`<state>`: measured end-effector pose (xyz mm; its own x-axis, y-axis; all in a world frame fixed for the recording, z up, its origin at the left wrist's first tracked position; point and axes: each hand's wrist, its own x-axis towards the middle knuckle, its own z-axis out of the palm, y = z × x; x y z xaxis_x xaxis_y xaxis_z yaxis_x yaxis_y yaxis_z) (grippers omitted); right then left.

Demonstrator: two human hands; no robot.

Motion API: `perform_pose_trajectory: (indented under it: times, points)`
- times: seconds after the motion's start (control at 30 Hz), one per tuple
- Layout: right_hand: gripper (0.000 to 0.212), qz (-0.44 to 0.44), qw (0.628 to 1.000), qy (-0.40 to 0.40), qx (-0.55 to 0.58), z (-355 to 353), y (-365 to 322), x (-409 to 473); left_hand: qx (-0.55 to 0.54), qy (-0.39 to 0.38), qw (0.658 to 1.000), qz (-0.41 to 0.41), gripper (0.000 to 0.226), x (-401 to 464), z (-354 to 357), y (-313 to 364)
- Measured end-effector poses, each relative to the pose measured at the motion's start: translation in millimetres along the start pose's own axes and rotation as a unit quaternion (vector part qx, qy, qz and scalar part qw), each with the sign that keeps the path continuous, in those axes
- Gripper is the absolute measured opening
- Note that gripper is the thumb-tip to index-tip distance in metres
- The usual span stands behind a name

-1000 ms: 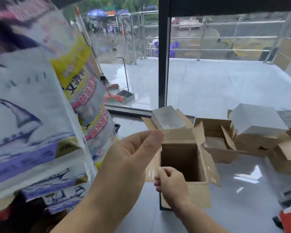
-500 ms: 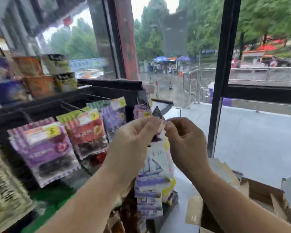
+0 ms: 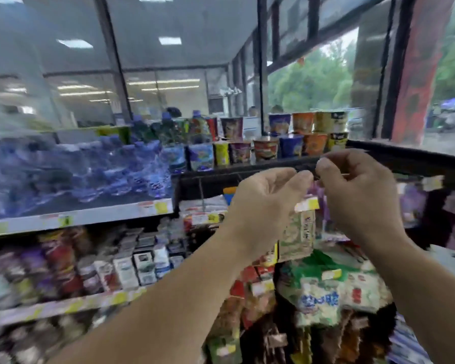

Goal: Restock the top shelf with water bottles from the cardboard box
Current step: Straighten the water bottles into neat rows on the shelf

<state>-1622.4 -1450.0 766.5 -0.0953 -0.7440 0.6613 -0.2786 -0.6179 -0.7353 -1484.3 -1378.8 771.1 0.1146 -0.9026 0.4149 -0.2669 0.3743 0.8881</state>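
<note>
Blue-capped water bottles [image 3: 90,169], blurred, stand packed on the top shelf [image 3: 79,217] at the left. The cardboard box is out of view. My left hand [image 3: 265,203] and my right hand [image 3: 360,195] are raised close together in front of the black peg rack [image 3: 210,183], right of the bottles. Their fingertips meet and pinch the top of a pale green snack packet [image 3: 297,233], which hangs below them. A thin peg hook [image 3: 346,175] pokes out by my right fingers. Neither hand holds a bottle.
Cup noodles [image 3: 300,143] are stacked in two rows on top of the rack, with coloured drink bottles [image 3: 200,143] beside them. Small boxes [image 3: 142,264] fill the lower shelf at left. Hanging snack bags [image 3: 323,298] crowd the rack below my hands. Windows stand behind.
My view has swung up from the open boxes on the floor to the shelves. Both hands rose together and now pinch a hanging packet at the peg rack.
</note>
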Motion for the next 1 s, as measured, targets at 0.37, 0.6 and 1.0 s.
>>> perform_pose_trajectory:
  times: [0.37, 0.6, 1.0]
  points:
    - [0.013, -0.071, 0.961, -0.233, 0.127, 195, -99, -49, 0.153, 0.28, 0.947, -0.036, 0.045, -95, -202, 0]
    - [0.013, -0.075, 0.942, -0.303, 0.126, 288, -110, -64, 0.186, 0.343, 0.917, -0.084, 0.046, -117, -278, -23]
    - [0.048, 0.032, 0.991, -0.131, 0.017, 438, -72, -19, 0.199, 0.267, 0.937, -0.109, 0.05, -32, -433, -99]
